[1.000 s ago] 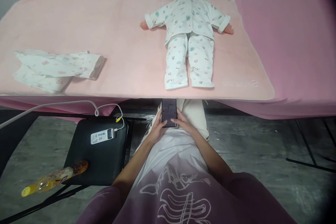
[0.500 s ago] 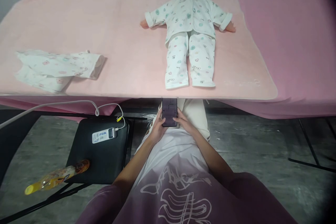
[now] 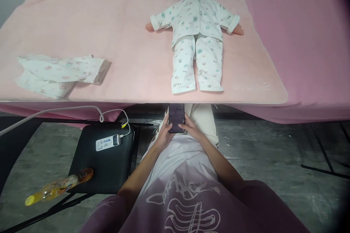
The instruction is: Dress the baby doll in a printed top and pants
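Observation:
A dark phone (image 3: 176, 117) is held upright in my lap, just below the table's front edge. My left hand (image 3: 165, 133) grips its left side, and my right hand (image 3: 190, 128) grips its right side, with the thumbs by the lower part of the screen. Beyond the phone, a doll (image 3: 197, 14) lies on its back on a pale pink mat (image 3: 128, 43), arms spread. It wears a white patterned jacket and matching trousers. Folded white patterned clothing (image 3: 61, 72) rests at the mat's left front.
A black stool (image 3: 109, 167) stands at the left, bearing a white device (image 3: 108, 142) with a cable (image 3: 68, 108) and a bottle with a yellow cap (image 3: 58, 187). The mat lies on a pink cloth (image 3: 308, 51). Black metal legs (image 3: 322, 151) stand at the right.
The view has shifted slightly, so the doll and mat appear a little lower. Both hands keep hold of the phone; the right thumb has moved slightly left over its screen.

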